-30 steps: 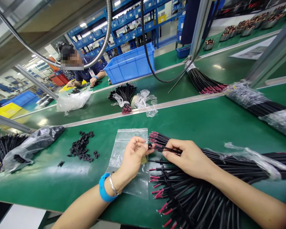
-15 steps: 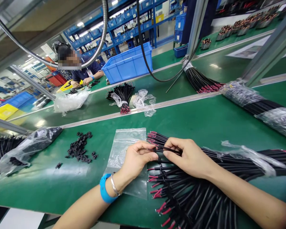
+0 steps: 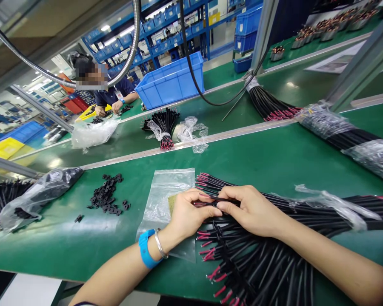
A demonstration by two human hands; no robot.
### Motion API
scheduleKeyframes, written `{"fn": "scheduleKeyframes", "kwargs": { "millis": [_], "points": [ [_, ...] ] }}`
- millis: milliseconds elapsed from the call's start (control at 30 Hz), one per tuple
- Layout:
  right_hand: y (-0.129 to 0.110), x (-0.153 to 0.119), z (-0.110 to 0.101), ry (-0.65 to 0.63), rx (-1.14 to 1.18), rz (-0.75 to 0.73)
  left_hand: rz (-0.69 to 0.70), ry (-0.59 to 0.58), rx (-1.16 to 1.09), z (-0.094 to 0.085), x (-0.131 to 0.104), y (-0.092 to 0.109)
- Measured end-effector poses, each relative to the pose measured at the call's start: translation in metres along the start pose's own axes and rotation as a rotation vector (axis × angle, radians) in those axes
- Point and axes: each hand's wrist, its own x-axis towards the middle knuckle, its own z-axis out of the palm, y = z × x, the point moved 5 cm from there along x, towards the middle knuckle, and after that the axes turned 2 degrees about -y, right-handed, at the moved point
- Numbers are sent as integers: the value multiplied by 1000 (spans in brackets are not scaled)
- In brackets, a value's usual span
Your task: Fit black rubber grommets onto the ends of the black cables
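Note:
My right hand (image 3: 257,210) is closed on a thin black cable (image 3: 221,198), pinching it between thumb and fingers. At the cable's stripped end, my left hand (image 3: 190,212) is also closed, its thumb and forefinger touching the cable near my right fingertips. Whether a small part sits between the left fingers is hidden. Below both hands spreads a fan of black cables (image 3: 271,267) with red wire ends, some bearing black pieces near the tips. Another bundle of cables (image 3: 325,210) lies behind my right wrist, with a plastic strip across it. A clear zip bag (image 3: 162,182) lies flat under my left hand.
A pile of small black plastic parts (image 3: 107,195) lies to the left, beside a bagged cable bundle (image 3: 41,199). Beyond the metal rail (image 3: 210,138) are a tied cable bundle (image 3: 165,125) and a blue bin (image 3: 170,83). A co-worker (image 3: 115,95) sits across the bench.
My left hand has shifted right along the cable, its thumb now meeting my right fingertips. A yellowish patch shows behind the left hand. My right hand has barely moved.

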Motion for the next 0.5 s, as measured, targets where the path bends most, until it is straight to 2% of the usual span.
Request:
{"fn": "scheduleKeyframes", "kwargs": {
  "millis": [200,300,367,467,500],
  "points": [
    [4,1,1,-39,-8,38,-31,-54,-27,-2,1,0],
    [1,3,1,-32,-34,8,-71,-118,-103,-5,-4,-1],
    [2,2,5,-53,-59,-18,-62,-112,-122,-8,-10,1],
    [20,-3,11,-45,-145,-75,-6,-108,-115,-9,-17,5],
    [30,-5,10,18,-166,-110,27,-116,-92,-9,-18,6]
  ]
}}
